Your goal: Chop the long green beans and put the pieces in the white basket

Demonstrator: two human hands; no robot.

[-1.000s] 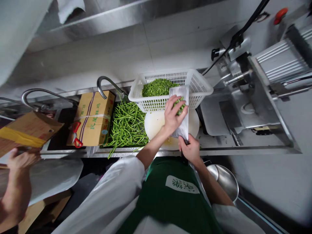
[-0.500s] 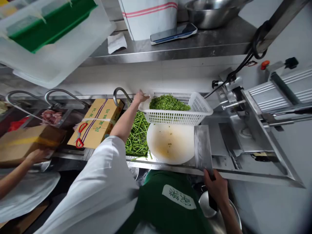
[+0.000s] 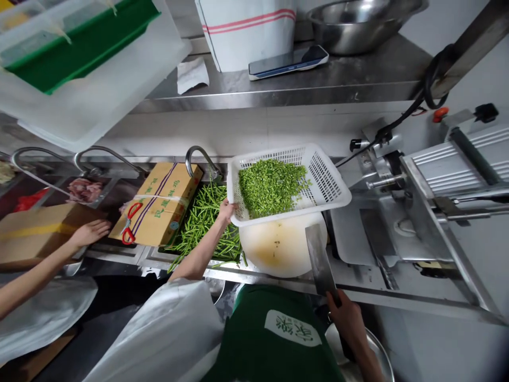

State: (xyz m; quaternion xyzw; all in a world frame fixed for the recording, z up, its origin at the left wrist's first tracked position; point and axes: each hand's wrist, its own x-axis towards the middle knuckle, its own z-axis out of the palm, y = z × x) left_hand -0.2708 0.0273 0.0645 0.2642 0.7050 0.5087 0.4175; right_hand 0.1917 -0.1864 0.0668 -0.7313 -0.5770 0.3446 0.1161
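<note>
My left hand [image 3: 226,211] grips the near left corner of a white plastic basket [image 3: 334,196], fingers closed on its rim. Chopped green vegetable pieces [image 3: 272,183] fill the left and middle of the basket. It is tilted toward me over the back of a round white cutting board [image 3: 274,254] with wet brownish stains and a few scraps. My right hand [image 3: 348,315] is wrapped around the handle of a cleaver [image 3: 319,260], its blade overlapping the board's right side. Long green bean-like stalks [image 3: 207,223] lie heaped left of the board, next to my left forearm.
A taped carton [image 3: 159,199] bears red-handled scissors [image 3: 129,223]. Left of it, a co-worker's hand [image 3: 93,232] rests by another box [image 3: 35,233]. A second cleaver [image 3: 376,233] lies right, near a metal machine [image 3: 457,175]. A phone [image 3: 286,62] and steel bowl [image 3: 353,32] occupy the shelf.
My left hand has come from the basket's far left corner to its near left corner. The basket has tipped toward me, showing more of its contents. The cleaver has swung slightly left.
</note>
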